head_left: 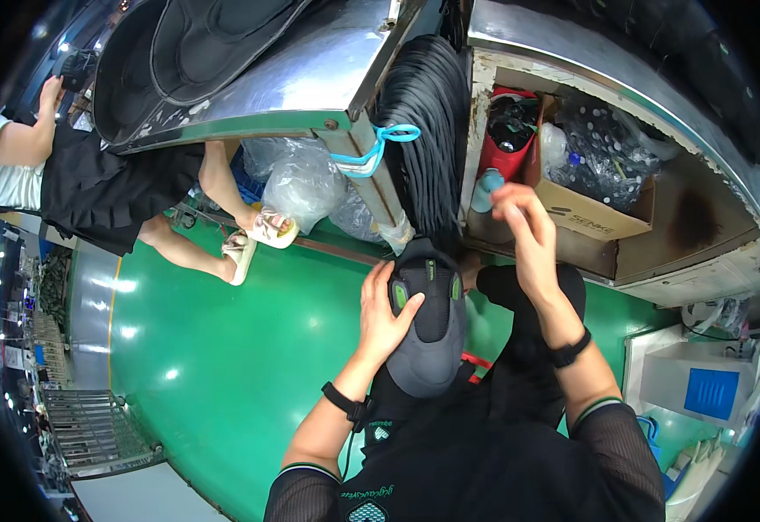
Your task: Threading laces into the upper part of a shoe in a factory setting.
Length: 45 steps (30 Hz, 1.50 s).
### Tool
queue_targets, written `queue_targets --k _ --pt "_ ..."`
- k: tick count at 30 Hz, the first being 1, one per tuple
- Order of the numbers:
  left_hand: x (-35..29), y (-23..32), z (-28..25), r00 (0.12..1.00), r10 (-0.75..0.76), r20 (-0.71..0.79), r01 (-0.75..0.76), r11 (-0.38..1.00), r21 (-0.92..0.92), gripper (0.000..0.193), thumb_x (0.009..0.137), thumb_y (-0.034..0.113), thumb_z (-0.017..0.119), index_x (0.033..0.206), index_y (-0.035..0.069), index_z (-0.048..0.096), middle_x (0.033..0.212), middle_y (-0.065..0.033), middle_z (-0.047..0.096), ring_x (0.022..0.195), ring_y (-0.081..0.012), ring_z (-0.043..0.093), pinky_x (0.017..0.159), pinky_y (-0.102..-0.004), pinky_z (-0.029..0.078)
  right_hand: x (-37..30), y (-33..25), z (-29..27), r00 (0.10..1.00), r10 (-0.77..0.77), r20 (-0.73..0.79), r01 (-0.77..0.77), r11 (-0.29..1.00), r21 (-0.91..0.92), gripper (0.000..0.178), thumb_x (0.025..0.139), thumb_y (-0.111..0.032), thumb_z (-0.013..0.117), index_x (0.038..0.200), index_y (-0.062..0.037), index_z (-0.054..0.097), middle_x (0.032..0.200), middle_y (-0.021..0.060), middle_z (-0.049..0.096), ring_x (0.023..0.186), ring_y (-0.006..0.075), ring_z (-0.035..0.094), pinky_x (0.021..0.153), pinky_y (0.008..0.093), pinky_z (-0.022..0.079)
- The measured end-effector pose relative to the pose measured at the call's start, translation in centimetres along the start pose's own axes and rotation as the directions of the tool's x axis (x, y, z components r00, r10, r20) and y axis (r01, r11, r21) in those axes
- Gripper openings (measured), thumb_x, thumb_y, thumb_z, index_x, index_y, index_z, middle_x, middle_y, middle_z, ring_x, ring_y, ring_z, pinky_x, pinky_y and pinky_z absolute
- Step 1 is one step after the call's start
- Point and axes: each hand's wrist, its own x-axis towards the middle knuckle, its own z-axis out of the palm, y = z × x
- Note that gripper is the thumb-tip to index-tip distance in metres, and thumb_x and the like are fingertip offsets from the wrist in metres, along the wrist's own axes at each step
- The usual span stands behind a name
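A dark grey shoe with a black tongue and green side accents rests on my lap, its toe toward me. My left hand grips its left side, the thumb lying over the upper near the opening. My right hand is raised to the right of the shoe, fingers loosely bent and nothing visible in them. Its fingertips are close to a small bottle with a light blue top on the shelf edge; whether they touch it I cannot tell. A thick bundle of black laces hangs just beyond the shoe.
A metal-topped table with black shoe-shaped pieces is at upper left, a blue tie round its leg. On the right shelf stand a red container and a cardboard box of bagged parts. Another person sits at far left.
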Motion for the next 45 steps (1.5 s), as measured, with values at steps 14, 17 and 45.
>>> queue_targets --k 14,17,45 --pt "-1.4 9.0 -3.8 0.995 0.101 0.005 -0.093 0.931 -0.354 0.025 0.089 0.003 0.061 0.114 0.002 0.063 0.114 -0.0094 0.061 0.104 -0.0189 0.059 0.095 -0.0309 0.044 3.9 -0.5 2.8 0.981 -0.180 -0.076 0.173 0.981 -0.084 0.010 0.088 -0.007 0.066 0.090 0.0027 0.066 0.090 0.0067 0.061 0.081 0.0149 0.061 0.075 0.0257 0.048" --pt "-2.4 9.2 -5.8 0.986 -0.029 0.163 0.141 0.663 -0.735 0.049 0.094 0.024 0.061 0.134 0.000 0.047 0.126 -0.0145 0.056 0.114 -0.0235 0.057 0.101 -0.0358 0.043 -4.1 -6.5 1.8 0.830 0.243 0.502 -0.328 0.940 0.088 0.011 0.094 -0.008 0.055 0.086 -0.0008 0.059 0.082 0.0044 0.058 0.078 0.0141 0.059 0.067 0.0287 0.049" --pt "-27.7 -18.2 -21.5 0.084 -0.996 0.007 -0.584 -0.055 -0.810 0.022 0.092 0.015 0.044 0.073 0.010 0.054 0.049 0.0063 0.036 0.040 -0.0096 0.034 0.045 -0.0289 0.026 -17.2 -9.7 2.0 -0.071 0.578 0.813 -0.581 0.638 -0.505 0.028 0.098 -0.022 0.057 0.112 0.0011 0.064 0.074 -0.0002 0.056 0.066 0.0075 0.049 0.059 0.0212 0.039"
